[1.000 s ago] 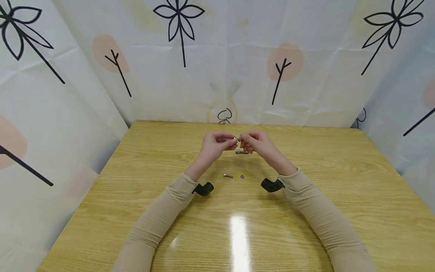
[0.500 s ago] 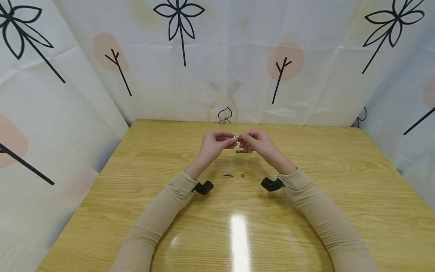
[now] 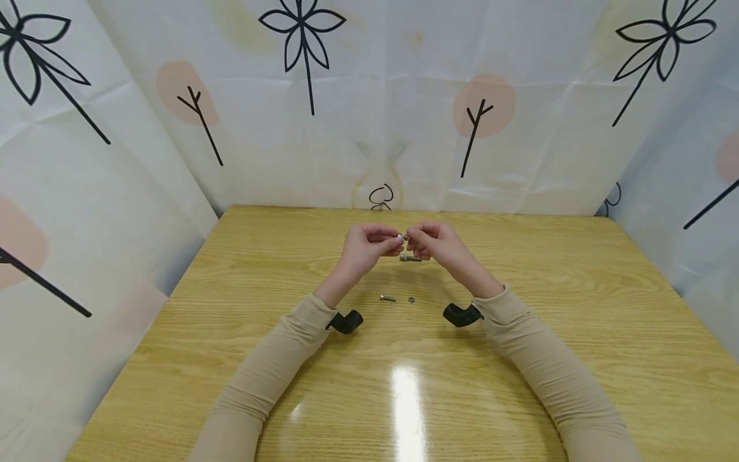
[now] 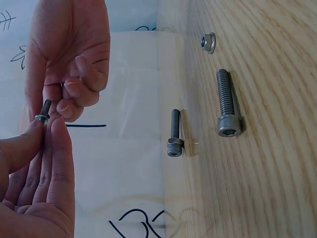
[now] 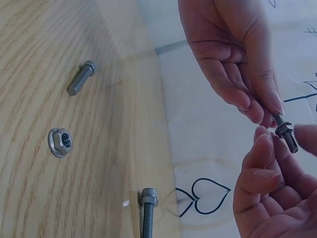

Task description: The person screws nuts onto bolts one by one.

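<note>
Above the far half of the table, my left hand [image 3: 362, 249] pinches the head end of a small bolt [image 5: 290, 142] between thumb and finger. A flange nut [image 5: 284, 130] sits partway along its thread. My right hand [image 3: 441, 247] meets it from the other side, thumb and fingertips around the nut; in the right wrist view the thumb tip is close beside it. Seen from the left wrist, the bolt's threaded end [image 4: 47, 105] points toward my right hand. The bolt's head is hidden by my left fingers.
Below my hands lies a bolt with a nut near its head [image 4: 175, 141]. Nearer the sleeves are a bare bolt [image 3: 387, 298] and a loose flange nut [image 3: 411, 299]. Black wrist pieces [image 3: 348, 321] stick out under both cuffs. A printed cloth stands behind the table [image 3: 277, 244].
My right fingers have shifted slightly around the nut. My left hand has stayed in place, and the pieces on the table have not moved.
</note>
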{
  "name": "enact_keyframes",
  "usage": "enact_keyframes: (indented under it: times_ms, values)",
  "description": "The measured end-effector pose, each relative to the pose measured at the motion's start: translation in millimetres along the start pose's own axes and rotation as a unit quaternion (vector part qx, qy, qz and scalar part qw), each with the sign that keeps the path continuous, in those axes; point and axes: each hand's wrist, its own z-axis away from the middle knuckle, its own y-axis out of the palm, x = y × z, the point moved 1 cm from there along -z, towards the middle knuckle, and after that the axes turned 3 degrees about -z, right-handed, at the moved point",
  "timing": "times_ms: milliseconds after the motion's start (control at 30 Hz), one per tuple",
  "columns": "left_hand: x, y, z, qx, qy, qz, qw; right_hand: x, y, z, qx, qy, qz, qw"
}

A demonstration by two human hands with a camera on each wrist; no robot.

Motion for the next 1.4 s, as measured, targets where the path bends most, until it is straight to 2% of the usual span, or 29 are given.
enact_keyframes:
  times_ms: [333,567,700,833,933,1100,1200,1400]
  values:
    - [-0.3,-1.9,1.7,-0.008,0.002,0.001,1.0000,-1.3,-3.0,1.4,0.009,-0.028,0.018,0.9994]
    - [1.7,-2.1,2.1,-0.006,0.008,0.002,1.0000,-2.1,-0.1,-1.3,-0.003,-0.007,0.044,0.9990]
    - [2.1,-2.1,2.0,-0.010,0.005,0.012,0.9999,-0.9,0.8,0.2,0.002,-0.001,0.027,0.9996]
    - [1.2,-2.1,1.1,-0.016,-0.001,0.020,0.9997,-1.0,0.0,1.2,0.008,-0.015,0.017,0.9997]
    - [1.5,-2.3,0.6,-0.014,-0.004,0.021,0.9997,-1.3,0.2,0.6,0.015,-0.025,0.032,0.9991]
    - [1.3,-2.3,0.7,-0.006,-0.010,0.020,0.9997,-0.9,2.1,-1.2,0.019,-0.008,0.058,0.9981]
    - [1.0,-2.3,0.7,-0.004,-0.011,0.023,0.9997,-0.2,2.6,-0.5,0.015,-0.002,0.037,0.9992]
    - [1.0,-2.5,-0.1,-0.012,-0.014,0.031,0.9994,1.2,0.9,1.3,0.006,-0.028,0.022,0.9994]
